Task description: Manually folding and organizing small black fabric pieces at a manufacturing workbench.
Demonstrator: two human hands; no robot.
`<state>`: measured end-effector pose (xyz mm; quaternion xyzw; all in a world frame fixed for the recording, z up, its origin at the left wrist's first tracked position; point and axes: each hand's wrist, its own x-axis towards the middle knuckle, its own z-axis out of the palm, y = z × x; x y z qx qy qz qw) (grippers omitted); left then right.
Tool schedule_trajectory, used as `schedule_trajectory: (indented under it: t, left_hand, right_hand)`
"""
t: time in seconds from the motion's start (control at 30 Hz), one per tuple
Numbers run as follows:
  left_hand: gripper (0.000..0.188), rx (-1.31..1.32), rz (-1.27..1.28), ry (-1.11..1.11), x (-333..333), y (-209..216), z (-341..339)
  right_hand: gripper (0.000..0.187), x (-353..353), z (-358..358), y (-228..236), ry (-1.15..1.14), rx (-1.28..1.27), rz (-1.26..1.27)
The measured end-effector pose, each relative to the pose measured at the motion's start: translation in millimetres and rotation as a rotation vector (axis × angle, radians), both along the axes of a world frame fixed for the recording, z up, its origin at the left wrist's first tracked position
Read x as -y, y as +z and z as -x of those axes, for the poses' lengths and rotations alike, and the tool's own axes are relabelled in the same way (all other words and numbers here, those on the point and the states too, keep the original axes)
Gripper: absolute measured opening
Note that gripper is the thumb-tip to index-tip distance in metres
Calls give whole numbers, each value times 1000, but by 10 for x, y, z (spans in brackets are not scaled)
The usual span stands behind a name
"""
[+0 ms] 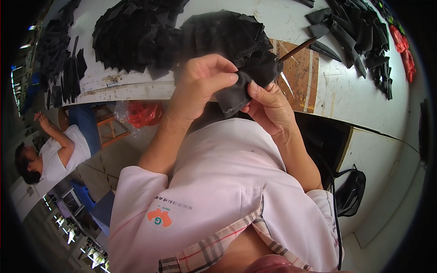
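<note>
In front of my chest, at the table's near edge, both hands hold a small piece of black fabric with a stitched lower edge. My left hand is closed, thumb and forefinger pinched at the fabric's upper left edge. My right hand grips the piece from the right, its thumb on top and the other fingers partly hidden beneath. Just beyond the fabric a dark, slim pointed rod slants up to the right; its lower end is close to the cloth, and I cannot tell what it rests on.
Heaped black fabric pieces cover the table's far left and middle, with another pile at right. A brown board lies on the white tabletop. A red plastic bag is below at left. Another person is farther left.
</note>
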<state>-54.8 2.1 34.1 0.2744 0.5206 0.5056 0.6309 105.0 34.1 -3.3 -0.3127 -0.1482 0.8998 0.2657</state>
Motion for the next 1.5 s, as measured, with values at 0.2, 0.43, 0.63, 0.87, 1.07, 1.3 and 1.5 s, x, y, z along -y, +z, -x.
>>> schedule_trajectory:
  t: [0.2,0.43,0.63,0.87,1.07,1.3,1.5]
  left_hand:
    - [24,266,-44,140,232,-62,-12]
    - [25,177,-43,136,320,-59,-18]
    - [20,165,15,103,308,-22,-28]
    - [17,160,14,122,313,-23,-21]
    - [15,162,5,118,305,-50,-24]
    - [11,50,-69,182,331,-136,-66]
    - [3,-416,-192,198,290,-150,-199]
  right_hand:
    - [16,-33,51,78,-124,-16,-98]
    - [18,-37,67,46,-147,18,-132]
    - [21,-48,58,27,-129,46,-150]
    - [24,-34,77,46,-129,61,-180]
    - [20,-37,86,21,-141,73,-175]
    - [15,-22,73,14,-79,121,-194]
    - [31,-77,-74,-17,401,1192,-1158]
